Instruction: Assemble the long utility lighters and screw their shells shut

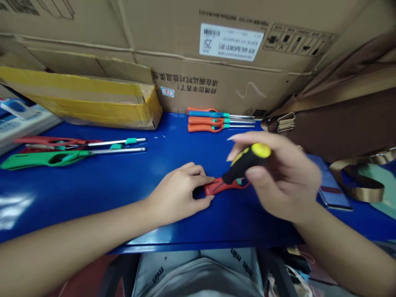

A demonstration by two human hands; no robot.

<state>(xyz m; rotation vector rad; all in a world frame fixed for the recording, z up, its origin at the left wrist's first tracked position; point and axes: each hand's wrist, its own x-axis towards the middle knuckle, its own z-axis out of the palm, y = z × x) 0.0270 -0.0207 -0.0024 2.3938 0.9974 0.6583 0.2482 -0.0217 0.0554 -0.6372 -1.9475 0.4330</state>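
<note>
A red lighter body (pixel 221 185) lies on the blue table (pixel 123 181) in front of me. My left hand (pixel 179 192) pinches its left end between thumb and fingers, holding it flat. My right hand (pixel 278 175) is closed round a screwdriver (pixel 247 161) with a black handle and yellow cap. The screwdriver slants down to the left, its lower end over the red lighter. My right hand is blurred by motion and hides the right part of the lighter.
Orange and blue long lighters (pixel 216 119) lie in a row at the back. Red and green long lighters (pixel 71 150) lie at left. Cardboard boxes (pixel 216 62) line the rear, a taped box (pixel 86 99) at left. A brown bag (pixel 340 119) and phone (pixel 332 189) sit at right.
</note>
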